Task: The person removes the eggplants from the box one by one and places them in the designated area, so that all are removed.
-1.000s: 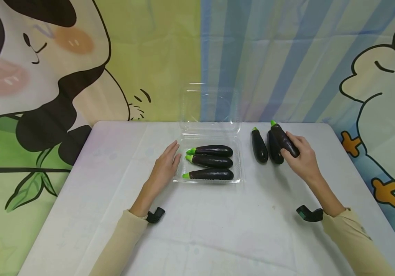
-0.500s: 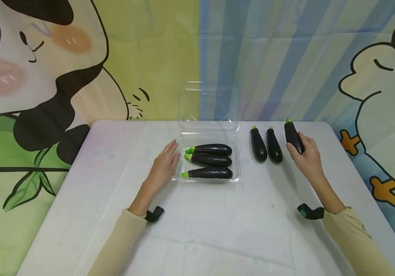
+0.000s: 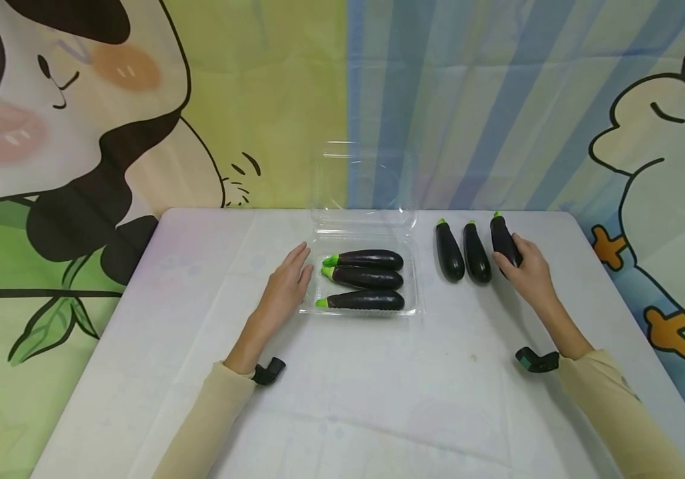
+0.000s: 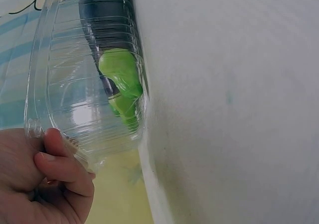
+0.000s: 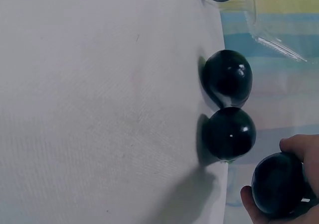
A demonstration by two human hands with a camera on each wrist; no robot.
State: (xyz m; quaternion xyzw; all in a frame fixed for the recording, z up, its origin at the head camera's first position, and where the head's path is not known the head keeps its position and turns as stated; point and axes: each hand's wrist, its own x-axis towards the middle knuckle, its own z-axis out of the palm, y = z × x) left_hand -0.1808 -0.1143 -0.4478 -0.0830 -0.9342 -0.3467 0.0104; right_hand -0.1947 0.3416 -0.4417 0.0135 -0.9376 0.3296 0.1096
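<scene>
While the right hand (image 3: 531,273) grips the eggplant (image 3: 504,241) at its round end, the long axis runs away from the fingers, green tip pointing to the backdrop. It lies on the table (image 3: 378,386) just beside two other eggplants (image 3: 463,251). The left hand (image 3: 285,289) rests with straight fingers against the clear tray (image 3: 415,293).

Both arms stretched forward, cream sleeves at the wrists. Left hand (image 3: 285,287) lies flat, fingers straight and together – resting. Right hand (image 3: 528,273) reaches further out, fingers (image 5: 299,147) and thumb curled in a grip – knuckles up.
</scene>
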